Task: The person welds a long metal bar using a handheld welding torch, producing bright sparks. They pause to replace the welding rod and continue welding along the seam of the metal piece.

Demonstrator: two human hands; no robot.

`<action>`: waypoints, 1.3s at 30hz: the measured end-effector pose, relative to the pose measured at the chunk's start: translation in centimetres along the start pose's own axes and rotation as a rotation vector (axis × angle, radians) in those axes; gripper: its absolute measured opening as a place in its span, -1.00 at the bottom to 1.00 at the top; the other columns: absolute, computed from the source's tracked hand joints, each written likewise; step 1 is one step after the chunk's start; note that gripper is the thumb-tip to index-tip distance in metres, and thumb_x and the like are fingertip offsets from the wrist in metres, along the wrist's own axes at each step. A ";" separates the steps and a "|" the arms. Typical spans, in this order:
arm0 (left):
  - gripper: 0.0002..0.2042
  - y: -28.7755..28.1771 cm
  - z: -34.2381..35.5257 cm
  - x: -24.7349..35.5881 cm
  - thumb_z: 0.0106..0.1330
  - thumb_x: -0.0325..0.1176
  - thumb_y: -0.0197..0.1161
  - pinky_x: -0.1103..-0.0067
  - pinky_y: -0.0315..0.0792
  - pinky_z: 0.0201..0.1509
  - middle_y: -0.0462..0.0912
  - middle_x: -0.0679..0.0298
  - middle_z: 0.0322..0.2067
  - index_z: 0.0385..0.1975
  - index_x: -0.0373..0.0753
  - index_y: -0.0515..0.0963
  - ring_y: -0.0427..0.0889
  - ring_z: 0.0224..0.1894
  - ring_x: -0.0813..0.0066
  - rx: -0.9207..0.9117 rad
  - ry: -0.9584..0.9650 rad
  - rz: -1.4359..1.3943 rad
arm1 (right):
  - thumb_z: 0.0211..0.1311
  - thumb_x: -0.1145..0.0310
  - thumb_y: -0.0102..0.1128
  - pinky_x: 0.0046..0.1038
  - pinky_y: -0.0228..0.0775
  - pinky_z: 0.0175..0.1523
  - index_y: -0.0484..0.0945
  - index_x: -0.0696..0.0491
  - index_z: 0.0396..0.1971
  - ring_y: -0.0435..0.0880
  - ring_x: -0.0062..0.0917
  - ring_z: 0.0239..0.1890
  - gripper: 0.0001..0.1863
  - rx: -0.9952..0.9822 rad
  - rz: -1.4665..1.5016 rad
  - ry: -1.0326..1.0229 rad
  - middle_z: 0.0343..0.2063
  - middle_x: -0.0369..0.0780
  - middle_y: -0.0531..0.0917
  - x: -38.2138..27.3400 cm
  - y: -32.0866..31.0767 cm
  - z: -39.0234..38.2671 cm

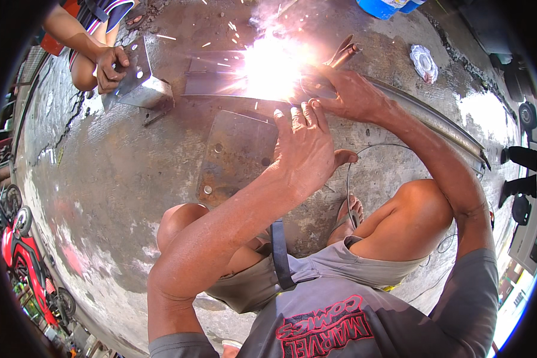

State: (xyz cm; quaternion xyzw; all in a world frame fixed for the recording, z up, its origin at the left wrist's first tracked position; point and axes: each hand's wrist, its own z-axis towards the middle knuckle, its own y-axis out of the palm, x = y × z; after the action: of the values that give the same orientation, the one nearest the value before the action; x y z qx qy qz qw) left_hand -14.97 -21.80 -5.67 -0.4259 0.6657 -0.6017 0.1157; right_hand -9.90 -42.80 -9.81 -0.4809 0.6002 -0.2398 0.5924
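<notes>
A blinding welding arc (274, 68) throws sparks over a metal channel piece (212, 83) on the ground. Beside the glare my right hand (355, 95) is closed around what looks like a welding electrode holder (344, 56), its copper-coloured end showing past my knuckles. My left hand (304, 140) is palm down with fingers stretched out and thumb apart, its fingertips at the near edge of the lit metal. Whether they press on it I cannot tell. Below the channel lies a flat rusty plate (235, 149) with holes, partly behind my left forearm. Glare hides the weld spot.
At upper left another person's hand (110, 70) rests on a bent metal bracket (143, 86) with holes. A long metal bar (429, 113) runs right behind my right arm, near a thin cable (370, 145). A crumpled white wrapper (423, 63) and blue containers (379, 7) lie farther off.
</notes>
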 end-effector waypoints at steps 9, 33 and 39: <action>0.17 0.7 -0.2 0.1 0.44 0.43 0.18 -0.24 0.11 0.54 0.47 -0.54 0.32 0.42 -0.84 0.14 0.45 0.48 -0.30 0.088 0.002 0.045 | 0.39 -0.07 0.37 0.01 0.58 0.26 0.49 0.13 0.29 0.75 0.03 0.14 -0.31 -0.028 0.062 0.042 0.07 0.12 0.74 -0.5 -0.3 -0.1; 0.17 -0.2 0.2 0.4 0.48 0.42 0.14 -0.25 0.13 0.55 0.54 -0.52 0.25 0.45 -0.85 0.05 0.47 0.46 -0.37 -0.027 -0.008 -0.019 | 0.42 -0.11 0.32 0.02 0.59 0.22 0.53 0.13 0.27 0.77 0.01 0.06 -0.32 -0.051 0.007 0.055 0.03 0.08 0.75 0.3 -0.1 0.1; 0.18 0.7 -0.1 0.2 0.48 0.41 0.15 -0.24 0.13 0.56 0.55 -0.52 0.25 0.46 -0.85 0.03 0.48 0.45 -0.37 0.122 0.018 0.023 | 0.63 -0.03 0.14 -0.04 0.71 0.20 0.35 0.01 0.50 0.87 -0.08 -0.10 -0.36 -0.014 -0.034 -0.025 -0.06 0.02 0.84 0.4 0.3 0.0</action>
State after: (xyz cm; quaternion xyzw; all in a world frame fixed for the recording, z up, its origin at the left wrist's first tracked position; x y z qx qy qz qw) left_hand -15.48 -21.94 -6.21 -0.4051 0.6335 -0.6436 0.1425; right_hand -9.92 -43.00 -10.25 -0.4981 0.5862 -0.2395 0.5924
